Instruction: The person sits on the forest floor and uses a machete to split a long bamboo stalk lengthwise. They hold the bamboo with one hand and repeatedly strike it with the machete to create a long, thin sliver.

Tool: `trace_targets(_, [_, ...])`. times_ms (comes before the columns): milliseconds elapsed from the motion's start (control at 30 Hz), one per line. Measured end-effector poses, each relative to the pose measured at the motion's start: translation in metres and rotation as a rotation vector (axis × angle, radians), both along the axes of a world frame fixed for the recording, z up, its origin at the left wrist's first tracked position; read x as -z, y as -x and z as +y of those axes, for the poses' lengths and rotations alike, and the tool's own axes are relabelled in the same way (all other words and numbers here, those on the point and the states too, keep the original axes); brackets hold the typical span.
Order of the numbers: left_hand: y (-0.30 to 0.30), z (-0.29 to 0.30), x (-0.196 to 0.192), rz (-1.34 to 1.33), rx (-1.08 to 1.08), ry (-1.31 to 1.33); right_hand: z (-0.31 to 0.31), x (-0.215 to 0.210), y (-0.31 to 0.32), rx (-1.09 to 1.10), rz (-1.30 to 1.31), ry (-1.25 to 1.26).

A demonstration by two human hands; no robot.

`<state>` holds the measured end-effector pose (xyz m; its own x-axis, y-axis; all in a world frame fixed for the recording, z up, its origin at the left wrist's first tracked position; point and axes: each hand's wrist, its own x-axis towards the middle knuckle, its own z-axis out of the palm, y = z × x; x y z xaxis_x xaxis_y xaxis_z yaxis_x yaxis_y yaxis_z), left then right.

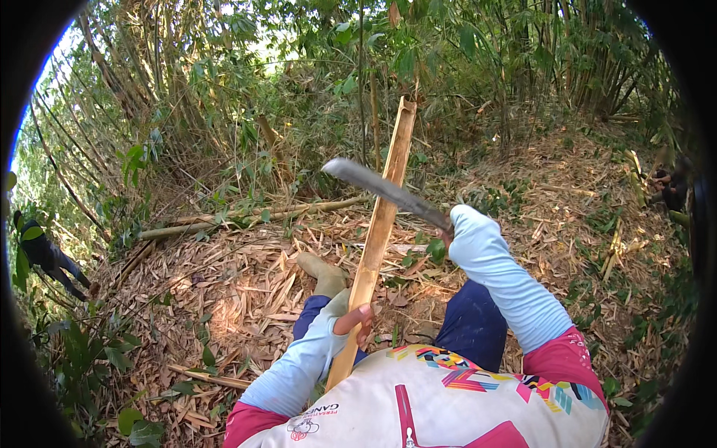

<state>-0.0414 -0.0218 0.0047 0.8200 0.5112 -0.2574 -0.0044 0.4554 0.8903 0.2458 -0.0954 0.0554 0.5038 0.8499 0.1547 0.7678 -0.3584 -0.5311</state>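
both hands busy: left hand [357, 319] grips bamboo strip [379, 224], right hand [448, 237] grips machete [385, 190].

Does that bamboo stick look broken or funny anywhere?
Yes. The bamboo strip in the left hand is split lengthwise, with a ragged, uneven top end. The right hand holds a long blade raised across it.

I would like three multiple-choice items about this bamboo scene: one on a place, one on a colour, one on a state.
1. Where is the left hand?
A. on the lower part of the bamboo strip
B. on the blade
C. on the ground

2. What colour are the sleeves?
A. red
B. light blue
C. black

3. How is the long knife?
A. lying on the leaves
B. stuck in the ground
C. raised by the right hand

Key: 1 A, fingers wrap the strip low down; 2 B, both forearms show it; 3 C, the blade is in the air across the strip.
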Motion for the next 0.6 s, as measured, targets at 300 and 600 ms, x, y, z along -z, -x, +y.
trace_targets(300, [0.004,-0.009,0.003,0.079,-0.019,-0.054,0.045,0.002,0.044,-0.298,-0.175,0.581])
trace_targets(600, [-0.001,-0.013,0.003,0.088,-0.067,-0.097,0.066,0.011,0.056,-0.222,-0.229,0.972])
